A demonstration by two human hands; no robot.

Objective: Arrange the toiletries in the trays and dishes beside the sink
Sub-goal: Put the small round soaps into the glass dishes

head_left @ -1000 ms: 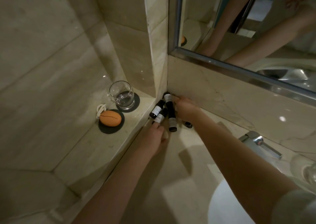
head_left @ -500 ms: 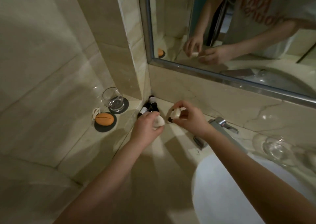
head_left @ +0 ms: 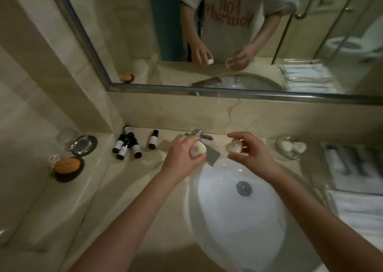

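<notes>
My left hand (head_left: 182, 154) is shut on a small white round wrapped toiletry (head_left: 198, 150), held just in front of the faucet (head_left: 200, 135). A second small white round toiletry (head_left: 233, 147) sits in the fingertips of my right hand (head_left: 251, 152), above the back rim of the white sink (head_left: 238, 209). To the right, a clear glass dish (head_left: 289, 148) holds two similar white pieces. Several small dark bottles (head_left: 126, 144) with white labels lie jumbled in the left corner of the counter, and one dark bottle (head_left: 153, 139) stands apart from them.
On the left ledge stand a drinking glass (head_left: 69, 141) on a dark coaster and an orange soap (head_left: 67, 165) on a dark dish. Folded white towels (head_left: 352, 168) lie on a tray at the right. A mirror (head_left: 207, 33) runs along the wall behind.
Both hands left the corner bottle cluster, each lifting a small white round item, and travelled right to the faucet. The view swung right, bringing the sink, glass dish and towels into sight.
</notes>
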